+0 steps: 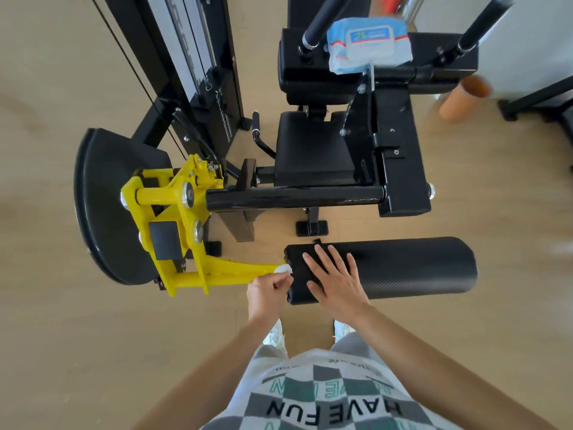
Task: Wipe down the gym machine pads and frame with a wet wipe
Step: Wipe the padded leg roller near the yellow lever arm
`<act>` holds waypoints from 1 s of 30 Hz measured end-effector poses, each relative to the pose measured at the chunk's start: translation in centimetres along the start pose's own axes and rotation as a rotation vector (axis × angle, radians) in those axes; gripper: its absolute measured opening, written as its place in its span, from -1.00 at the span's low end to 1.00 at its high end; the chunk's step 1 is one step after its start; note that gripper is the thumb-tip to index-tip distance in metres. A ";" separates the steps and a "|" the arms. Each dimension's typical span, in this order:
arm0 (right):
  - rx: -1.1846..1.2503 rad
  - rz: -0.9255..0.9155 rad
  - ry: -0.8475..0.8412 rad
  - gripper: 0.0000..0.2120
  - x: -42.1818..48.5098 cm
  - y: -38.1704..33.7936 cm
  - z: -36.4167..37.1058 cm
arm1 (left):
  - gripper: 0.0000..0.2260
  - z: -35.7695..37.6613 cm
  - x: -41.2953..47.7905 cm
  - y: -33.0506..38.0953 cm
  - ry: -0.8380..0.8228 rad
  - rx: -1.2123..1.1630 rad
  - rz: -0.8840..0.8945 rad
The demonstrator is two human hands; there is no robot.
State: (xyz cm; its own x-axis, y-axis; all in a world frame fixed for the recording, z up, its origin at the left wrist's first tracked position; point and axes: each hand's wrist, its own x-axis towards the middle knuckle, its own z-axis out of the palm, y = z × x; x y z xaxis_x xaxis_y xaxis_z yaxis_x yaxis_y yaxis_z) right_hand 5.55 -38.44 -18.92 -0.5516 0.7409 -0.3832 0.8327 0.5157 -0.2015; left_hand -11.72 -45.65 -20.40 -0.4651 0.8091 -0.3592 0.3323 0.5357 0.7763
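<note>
A black roller pad (412, 268) lies crosswise in front of me, fixed to a yellow lever arm (229, 273). My left hand (268, 294) pinches a small white wet wipe (284, 269) against the end of the yellow arm, right beside the pad's left end. My right hand (336, 279) rests flat on the left part of the pad, fingers spread and straight. Farther off are the black seat pad (313, 147) and the black frame bar (294, 197).
A blue pack of wet wipes (369, 45) sits on the upper back pad (347, 79). The weight stack (192, 57) stands at the left, with a black disc guard (102, 206) beside the yellow bracket. An orange tube (465, 99) lies on the wooden floor at right.
</note>
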 end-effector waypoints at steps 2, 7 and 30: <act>0.006 0.001 -0.008 -0.42 0.6 0.2 -0.2 | -0.81 0.0 -0.7 -0.3 -0.011 -0.038 -0.031; 0.029 -0.024 -0.067 -0.45 2.3 0.8 -1.1 | -0.72 0.1 -1.9 -1.5 -0.069 0.024 -0.067; -0.016 -0.190 -0.090 -0.41 2.4 3.4 -1.5 | -0.83 1.0 -2.6 -1.2 0.045 -0.091 -0.150</act>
State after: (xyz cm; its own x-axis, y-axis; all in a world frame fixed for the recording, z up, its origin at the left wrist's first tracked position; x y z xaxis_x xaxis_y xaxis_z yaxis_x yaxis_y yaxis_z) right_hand 6.98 -34.29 -19.19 -0.6916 0.5885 -0.4188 0.7127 0.6501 -0.2634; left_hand -10.08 -48.21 -20.93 -0.5406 0.7090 -0.4528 0.1819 0.6240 0.7599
